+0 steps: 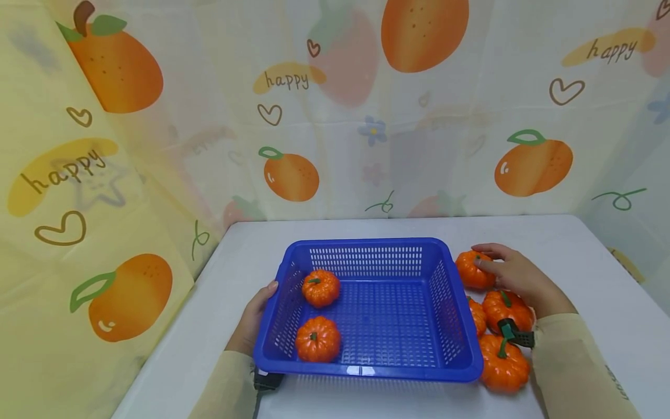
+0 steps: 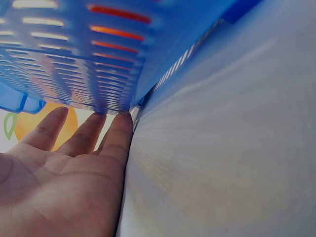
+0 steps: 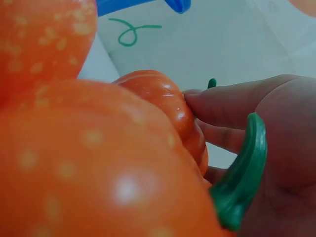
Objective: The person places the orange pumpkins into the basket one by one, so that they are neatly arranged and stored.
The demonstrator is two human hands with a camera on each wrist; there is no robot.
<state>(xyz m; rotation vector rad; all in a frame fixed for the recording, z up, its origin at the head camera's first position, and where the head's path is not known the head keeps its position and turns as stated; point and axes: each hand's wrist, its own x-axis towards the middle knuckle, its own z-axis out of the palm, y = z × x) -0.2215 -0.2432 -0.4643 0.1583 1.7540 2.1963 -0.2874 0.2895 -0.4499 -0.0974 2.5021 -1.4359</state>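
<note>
A blue plastic basket [image 1: 366, 372] stands on the white table with two small orange toy pumpkins inside, the rear pumpkin [image 1: 321, 288] and the front pumpkin [image 1: 318, 339], both near its left wall. My left hand [image 1: 256, 317] touches the basket's left side; in the left wrist view its fingers [image 2: 81, 136] are fairly straight, their tips against the slotted wall. Right of the basket, my right hand [image 1: 510, 272] holds the farthest toy pumpkin [image 1: 473, 270] between thumb and fingers. In the right wrist view that pumpkin [image 3: 163, 98] is partly covered by nearer ones.
Several more toy pumpkins crowd the basket's right side: one under my right wrist [image 1: 506, 310], one nearer the front [image 1: 503, 364], and one partly hidden by the rim [image 1: 476, 317]. A fruit-printed cloth [image 1: 366, 163] hangs behind the table [image 1: 251, 244] and along its sides.
</note>
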